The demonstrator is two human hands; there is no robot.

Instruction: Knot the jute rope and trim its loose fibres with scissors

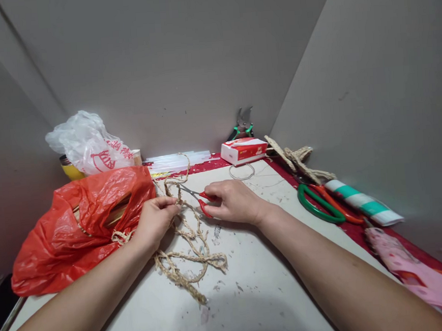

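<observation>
My left hand (157,219) pinches a strand of braided straw cord (190,232) between thumb and fingers. The rest of the cord lies in loose loops on the white table, with a thicker frayed end toward me. In my right hand (233,201) are small scissors with red handles (205,207), thumb and fingers in the loops. Their blades stand apart and point left at the cord close to my left fingertips. Whether the blades touch the cord I cannot tell. Left of my left hand lies a red plastic bag (83,222) with straw-coloured strips showing through its opening.
Along the back are a white plastic bag (89,145), clear sticks (178,161), a red-and-white tissue pack (244,151), a wire ring (242,172) and pruning shears (243,123). On the right lie braided pieces (301,162), green-handled scissors (318,206), a striped roll (365,202) and pink cloth (412,267).
</observation>
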